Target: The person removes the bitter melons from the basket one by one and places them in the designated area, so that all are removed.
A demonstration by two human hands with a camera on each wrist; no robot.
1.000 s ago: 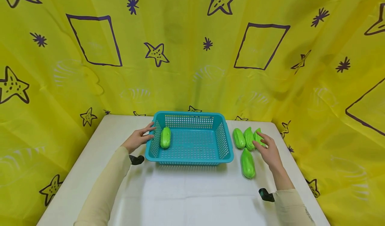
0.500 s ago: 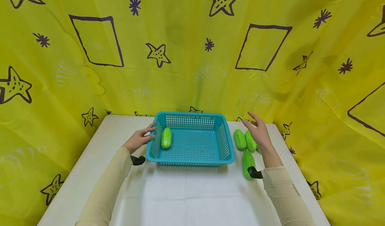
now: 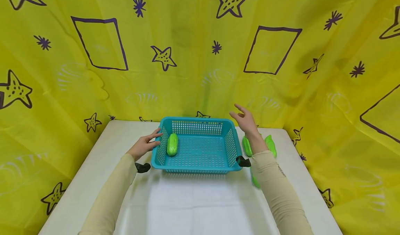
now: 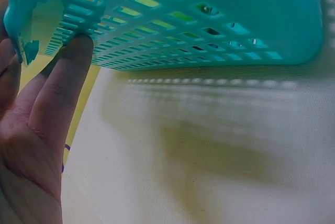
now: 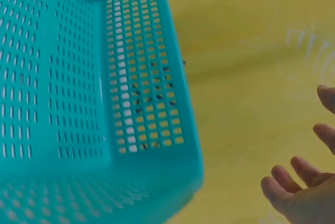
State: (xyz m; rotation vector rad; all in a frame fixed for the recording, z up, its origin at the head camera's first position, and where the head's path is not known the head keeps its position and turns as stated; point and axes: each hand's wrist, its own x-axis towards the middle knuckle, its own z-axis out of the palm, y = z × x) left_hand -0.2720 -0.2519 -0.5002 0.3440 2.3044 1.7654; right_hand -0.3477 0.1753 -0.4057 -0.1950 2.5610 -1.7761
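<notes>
A turquoise plastic basket (image 3: 197,167) with perforated walls stands on the white table. Inside it, along the left wall, lies one bright green, ridged, gourd-shaped vegetable (image 3: 172,144). My left hand (image 3: 144,145) holds the basket's left rim; in the left wrist view, one finger (image 4: 60,96) presses the wall below that rim. Past the basket's back right corner hovers my right hand (image 3: 246,121), fingers spread and holding nothing. The right wrist view also shows those fingers (image 5: 282,187) apart from the basket.
Right of the basket, similar green vegetables (image 3: 270,145) lie on the table (image 3: 193,203), partly hidden by my right forearm. A yellow patterned curtain (image 3: 193,82) encloses the back and sides. Dark wrist-mounted pieces (image 3: 243,161) stick out from both sleeves.
From above the green vegetables, my right hand has moved left and away from me, toward the basket's back right corner. The left hand and the basket stay put.
</notes>
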